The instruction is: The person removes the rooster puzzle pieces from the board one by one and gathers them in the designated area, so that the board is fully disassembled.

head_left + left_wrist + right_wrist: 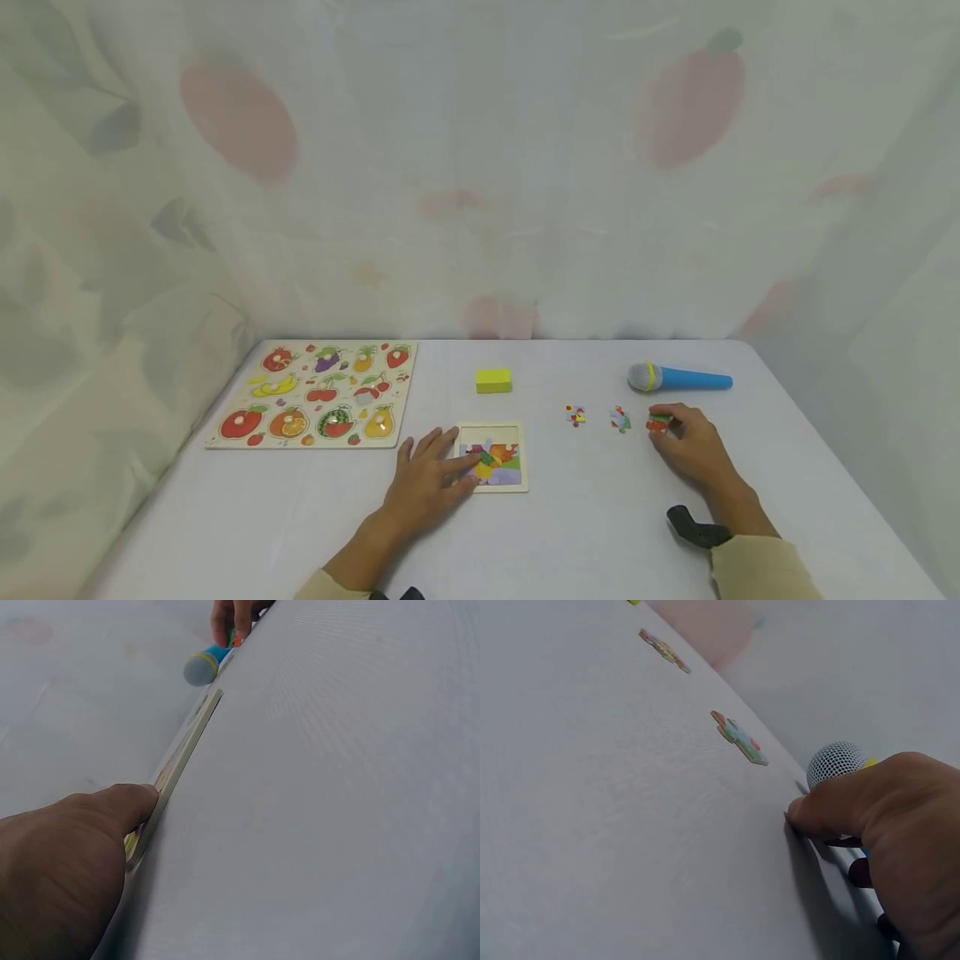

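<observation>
A small square wooden jigsaw tray [524, 454] lies on the table, its lower part filled with colourful pieces. My left hand [427, 483] rests over the tray's left side, fingers spread and extended across it, the thumb [135, 801] at its near edge. To the right, my right hand [693, 446] pinches a red and green jigsaw piece [657, 423] between thumb and fingertips. In the right wrist view, the hand hides that piece. Two loose jigsaw pieces, one yellow and blue [575, 416] and one light blue and green [620, 419], lie between tray and right hand.
A toy microphone [686, 379] with blue handle lies behind the right hand. Behind the tray stands a yellow block [493, 382]. A fruit peg puzzle board [300, 417] covers the table's left back. Patterned cloth [480, 167] hangs behind the table.
</observation>
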`<state>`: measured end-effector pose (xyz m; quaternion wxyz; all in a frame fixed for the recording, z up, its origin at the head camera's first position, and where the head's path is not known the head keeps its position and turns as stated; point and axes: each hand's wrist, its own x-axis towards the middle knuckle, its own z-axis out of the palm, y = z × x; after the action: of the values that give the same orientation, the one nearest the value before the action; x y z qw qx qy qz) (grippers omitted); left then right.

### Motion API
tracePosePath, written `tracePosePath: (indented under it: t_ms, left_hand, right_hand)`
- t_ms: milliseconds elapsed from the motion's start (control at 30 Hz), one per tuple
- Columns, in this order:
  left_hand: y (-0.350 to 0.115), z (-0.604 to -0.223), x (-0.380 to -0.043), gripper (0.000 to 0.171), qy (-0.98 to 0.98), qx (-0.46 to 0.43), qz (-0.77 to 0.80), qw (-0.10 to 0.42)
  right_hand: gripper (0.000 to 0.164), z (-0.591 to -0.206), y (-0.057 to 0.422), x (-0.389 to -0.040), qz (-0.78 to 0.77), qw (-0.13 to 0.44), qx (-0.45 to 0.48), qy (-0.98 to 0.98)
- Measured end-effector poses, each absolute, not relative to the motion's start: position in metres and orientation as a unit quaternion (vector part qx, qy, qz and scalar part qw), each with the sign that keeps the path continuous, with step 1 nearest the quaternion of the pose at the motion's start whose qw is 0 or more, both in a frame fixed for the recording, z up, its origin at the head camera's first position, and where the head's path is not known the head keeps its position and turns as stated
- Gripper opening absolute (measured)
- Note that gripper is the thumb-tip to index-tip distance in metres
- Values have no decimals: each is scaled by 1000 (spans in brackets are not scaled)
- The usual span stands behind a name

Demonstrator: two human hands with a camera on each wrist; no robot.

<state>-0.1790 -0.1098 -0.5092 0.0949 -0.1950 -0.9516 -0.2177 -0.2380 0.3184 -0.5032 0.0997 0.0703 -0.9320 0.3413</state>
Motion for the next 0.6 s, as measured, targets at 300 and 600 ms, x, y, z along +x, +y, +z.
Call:
tracePosePath:
  t_ms: [300,600]
  left_hand:
    - [-110,-508,-179,33,-953,-196,-211,98]
    - [-109,-508,-178,33,-954,-194,-207,97]
  right_hand:
    - [40,-509,321,-240,319,128,74,-936]
    - [44,-505,321,-240,324,99,44,-940]
